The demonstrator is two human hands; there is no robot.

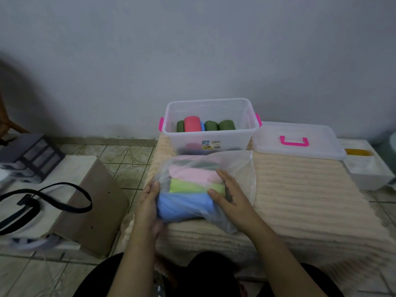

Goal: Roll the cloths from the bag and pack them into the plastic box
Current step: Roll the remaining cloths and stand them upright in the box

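Observation:
A clear plastic bag (242,168) lies on the beige ribbed mat (300,196) in front of me. It holds folded cloths: a pink one (192,173), a green one (188,186) and a blue one (184,203). My left hand (149,202) grips the bag's left side. My right hand (228,194) presses on the bag's right side over the cloths. Behind the bag stands the open clear plastic box (211,136) with pink latches. Inside it lie several rolled cloths: dark green rolls (226,125), a red roll (191,123) and a blue one (202,126) partly hidden.
The box's clear lid (297,142) with a pink handle lies to the right of the box. A white tray (368,168) sits further right. At left are a cardboard box (96,202), black straps (53,200) and a dark crate (32,155). Tiled floor surrounds the mat.

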